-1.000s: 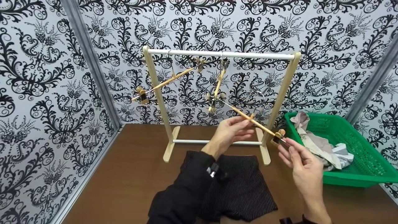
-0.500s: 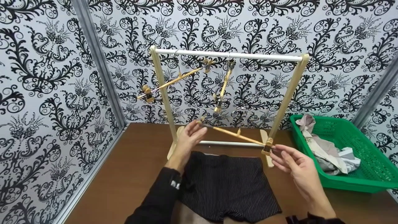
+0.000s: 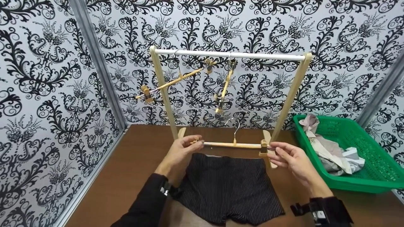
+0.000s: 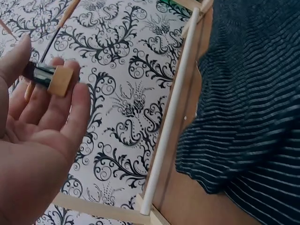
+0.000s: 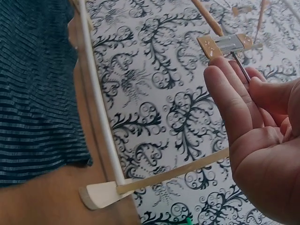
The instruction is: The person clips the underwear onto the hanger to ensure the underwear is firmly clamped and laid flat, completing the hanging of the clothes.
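Observation:
A wooden clip hanger [image 3: 247, 145] with a metal hook [image 3: 237, 128] is held nearly level above the dark pinstriped shorts [image 3: 232, 186]. My left hand [image 3: 179, 152] grips the clip at its left end. In the left wrist view that clip [image 4: 60, 80] lies between thumb and fingers. My right hand [image 3: 293, 159] pinches the thin metal rod at the other end, just outside the right clip [image 3: 264, 148]. The right wrist view shows this clip [image 5: 227, 45] beyond the fingertips. The shorts lie flat on the brown table [image 3: 126, 176], waistband toward the rack.
A wooden rack [image 3: 292, 91] with a white top rail stands behind the shorts. Two more clip hangers, a left one [image 3: 186, 75] and a middle one [image 3: 226, 85], hang from it. At right, a green basket [image 3: 356, 186] contains crumpled light garments [image 3: 331, 154].
My left hand has moved from the hanger's middle to its left clip. The hanger has come down from a slant to nearly level, and my right hand has lowered slightly with it.

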Motion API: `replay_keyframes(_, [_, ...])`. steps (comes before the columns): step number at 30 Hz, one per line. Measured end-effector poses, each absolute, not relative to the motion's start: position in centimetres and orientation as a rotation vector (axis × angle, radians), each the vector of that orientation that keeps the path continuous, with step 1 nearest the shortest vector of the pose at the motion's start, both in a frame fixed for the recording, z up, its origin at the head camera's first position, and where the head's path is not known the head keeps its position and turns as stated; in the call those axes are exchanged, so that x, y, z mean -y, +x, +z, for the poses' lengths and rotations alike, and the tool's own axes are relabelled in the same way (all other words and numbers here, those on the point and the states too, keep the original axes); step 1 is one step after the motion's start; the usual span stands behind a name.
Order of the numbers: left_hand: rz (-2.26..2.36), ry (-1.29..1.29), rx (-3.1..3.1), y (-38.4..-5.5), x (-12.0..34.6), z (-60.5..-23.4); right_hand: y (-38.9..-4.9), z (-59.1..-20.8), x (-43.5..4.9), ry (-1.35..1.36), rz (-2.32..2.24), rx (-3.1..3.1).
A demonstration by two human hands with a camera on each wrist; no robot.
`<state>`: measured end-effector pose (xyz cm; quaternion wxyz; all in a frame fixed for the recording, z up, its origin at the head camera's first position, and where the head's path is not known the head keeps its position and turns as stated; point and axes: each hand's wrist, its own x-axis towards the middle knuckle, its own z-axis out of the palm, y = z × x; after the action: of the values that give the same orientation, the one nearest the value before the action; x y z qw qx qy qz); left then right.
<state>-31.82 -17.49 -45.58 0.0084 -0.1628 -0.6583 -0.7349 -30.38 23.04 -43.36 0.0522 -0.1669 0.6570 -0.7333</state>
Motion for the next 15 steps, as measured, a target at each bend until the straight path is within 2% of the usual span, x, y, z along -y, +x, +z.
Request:
replay_keyframes(4, [-2.352, -0.496, 2.163, -31.8, 18.1, -46.1, -30.9, -44.0, -23.3, -0.472, -2.166, -1.962])
replay_keyframes(12, [-2.531, -0.250, 2.199, -32.4, 18.2, -47.2, -32.2, -44.9, -23.0, -0.404, -2.035, -2.013])
replay_keyframes(15, [-2.552, -0.267, 2.136, -33.7, 18.2, -48.4, -33.2, -45.3, -22.6, -0.371, -2.038, -2.058])
